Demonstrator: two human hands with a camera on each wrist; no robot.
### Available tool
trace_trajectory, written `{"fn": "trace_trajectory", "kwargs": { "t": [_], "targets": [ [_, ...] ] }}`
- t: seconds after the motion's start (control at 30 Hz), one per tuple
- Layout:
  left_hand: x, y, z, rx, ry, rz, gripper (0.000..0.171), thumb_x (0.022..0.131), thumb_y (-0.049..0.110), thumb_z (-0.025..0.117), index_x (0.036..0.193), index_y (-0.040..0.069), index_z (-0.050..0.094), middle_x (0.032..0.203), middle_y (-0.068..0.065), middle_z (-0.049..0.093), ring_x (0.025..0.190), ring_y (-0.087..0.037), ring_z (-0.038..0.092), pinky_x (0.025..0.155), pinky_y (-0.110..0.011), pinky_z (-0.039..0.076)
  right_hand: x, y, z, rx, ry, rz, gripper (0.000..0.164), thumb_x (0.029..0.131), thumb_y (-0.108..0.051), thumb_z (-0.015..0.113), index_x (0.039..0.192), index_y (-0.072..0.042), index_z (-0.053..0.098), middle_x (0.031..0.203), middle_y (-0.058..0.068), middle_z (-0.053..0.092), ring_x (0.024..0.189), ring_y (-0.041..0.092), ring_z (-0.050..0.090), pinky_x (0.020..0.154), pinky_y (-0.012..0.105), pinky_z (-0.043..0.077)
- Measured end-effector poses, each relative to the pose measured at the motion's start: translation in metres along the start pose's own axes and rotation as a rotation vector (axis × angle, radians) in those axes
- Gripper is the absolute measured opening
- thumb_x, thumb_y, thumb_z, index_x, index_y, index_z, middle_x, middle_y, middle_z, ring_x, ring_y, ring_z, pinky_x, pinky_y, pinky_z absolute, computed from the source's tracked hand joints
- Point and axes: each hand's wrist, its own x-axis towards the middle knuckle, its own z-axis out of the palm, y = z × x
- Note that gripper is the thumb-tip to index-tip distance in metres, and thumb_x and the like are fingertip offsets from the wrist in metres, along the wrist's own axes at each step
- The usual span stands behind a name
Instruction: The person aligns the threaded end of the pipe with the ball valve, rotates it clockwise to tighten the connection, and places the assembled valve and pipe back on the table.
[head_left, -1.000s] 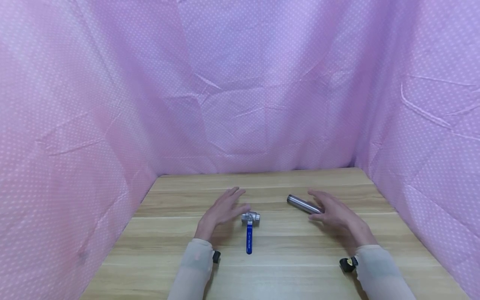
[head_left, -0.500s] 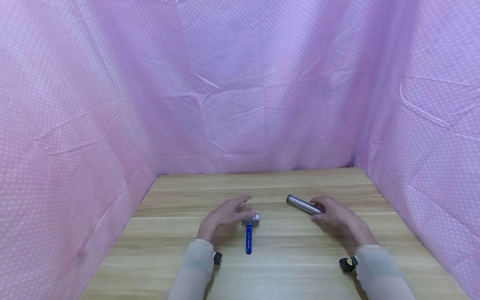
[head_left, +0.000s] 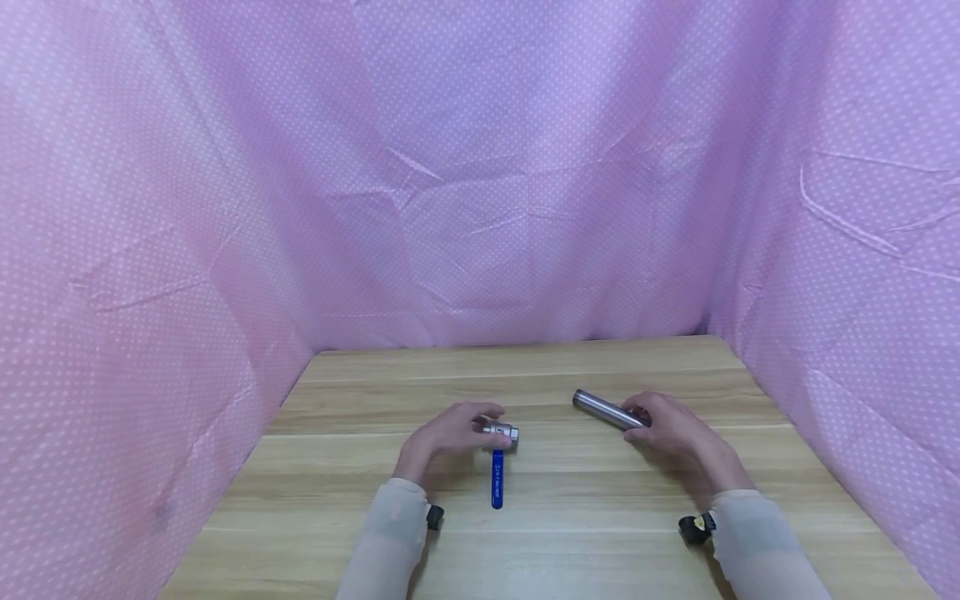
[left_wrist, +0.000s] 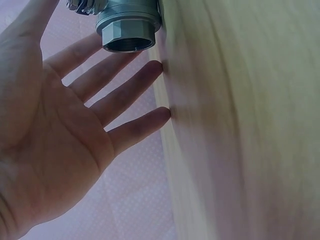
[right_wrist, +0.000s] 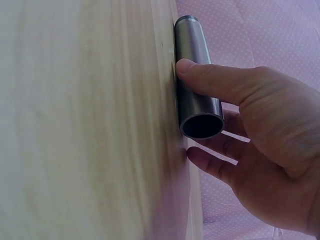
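Note:
A steel ball valve point(head_left: 512, 435) with a blue lever handle point(head_left: 497, 482) lies on the wooden table. Around the valve's body is my left hand point(head_left: 448, 432), its thumb on the near side and its index finger on the far side with a small gap. In the left wrist view the fingers stretch out fairly straight behind the valve's threaded end point(left_wrist: 129, 37). My right hand point(head_left: 678, 429) grips the near end of a metal tube point(head_left: 603, 410). The right wrist view has the thumb across the tube point(right_wrist: 192, 42), with fingers beyond it.
The wooden table point(head_left: 570, 533) has its far edge against a pink dotted cloth point(head_left: 480, 250), which also hangs on both sides. A black wrist camera point(head_left: 697, 529) sits at the right cuff and another black camera point(head_left: 434, 517) at the left.
My left hand has come down toward me, its thumb and index finger now either side of the valve. The right fingers have curled in around the tube. Valve and tube look hardly moved.

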Motion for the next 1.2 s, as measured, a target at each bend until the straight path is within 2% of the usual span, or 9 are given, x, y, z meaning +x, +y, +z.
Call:
{"fn": "trace_trajectory", "kwargs": {
  "t": [0.13, 0.43, 0.6, 0.77, 0.97, 1.2],
  "targets": [
    [0.001, 0.0005, 0.002, 0.001, -0.002, 0.008, 0.077, 0.1, 0.062, 0.08, 0.161, 0.019, 0.062, 0.156, -0.004, 0.071, 0.146, -0.032, 0.066, 0.125, -0.058, 0.054, -0.0001, 0.0011, 0.0007, -0.014, 0.015, -0.023, 0.038, 0.095, -0.02, 0.089, 0.128, -0.005, 0.079, 0.113, 0.005, 0.079, 0.1, 0.017, 0.07, 0.095, 0.046, 0.062],
    [0.0034, -0.001, 0.0048, 0.0, -0.008, 0.012, 0.06, 0.101, 0.056, 0.082, 0.15, 0.023, 0.072, 0.132, 0.004, 0.077, 0.121, -0.019, 0.068, 0.107, -0.048, 0.059, 0.0, 0.0039, 0.0015, 0.003, 0.023, -0.031, 0.033, 0.094, -0.021, 0.09, 0.122, -0.006, 0.08, 0.102, 0.0, 0.078, 0.091, 0.014, 0.068, 0.089, 0.04, 0.06],
    [0.0036, -0.0037, 0.0053, -0.011, -0.016, 0.035, 0.052, 0.102, 0.054, 0.082, 0.146, 0.027, 0.074, 0.125, 0.009, 0.077, 0.119, -0.015, 0.068, 0.111, -0.049, 0.059, 0.0003, 0.0049, 0.0018, -0.007, 0.018, -0.04, 0.034, 0.094, -0.022, 0.09, 0.122, -0.005, 0.08, 0.102, -0.001, 0.079, 0.091, 0.013, 0.068, 0.089, 0.042, 0.061],
    [0.0028, -0.0045, 0.0064, -0.005, -0.021, 0.038, 0.052, 0.102, 0.054, 0.082, 0.147, 0.028, 0.073, 0.125, 0.01, 0.077, 0.122, -0.015, 0.069, 0.115, -0.051, 0.058, 0.0004, 0.0057, 0.0021, -0.014, 0.022, -0.042, 0.033, 0.094, -0.022, 0.09, 0.121, -0.005, 0.08, 0.102, -0.001, 0.078, 0.091, 0.014, 0.067, 0.088, 0.041, 0.06],
    [0.0024, -0.0052, 0.0075, -0.015, -0.026, 0.04, 0.056, 0.104, 0.053, 0.08, 0.151, 0.024, 0.071, 0.131, 0.007, 0.077, 0.127, -0.019, 0.069, 0.118, -0.054, 0.057, -0.0001, 0.0057, 0.0033, -0.013, 0.029, -0.031, 0.026, 0.096, -0.019, 0.087, 0.118, -0.005, 0.08, 0.101, 0.001, 0.077, 0.09, 0.014, 0.067, 0.085, 0.04, 0.06],
    [0.0013, -0.0048, 0.0072, -0.057, -0.046, 0.032, 0.058, 0.106, 0.051, 0.078, 0.155, 0.023, 0.068, 0.138, 0.002, 0.075, 0.132, -0.022, 0.067, 0.121, -0.058, 0.055, -0.0028, 0.004, 0.0026, 0.028, 0.02, 0.041, 0.027, 0.1, -0.02, 0.084, 0.123, -0.006, 0.077, 0.109, 0.006, 0.077, 0.095, 0.019, 0.068, 0.088, 0.041, 0.06]
  ]
}}
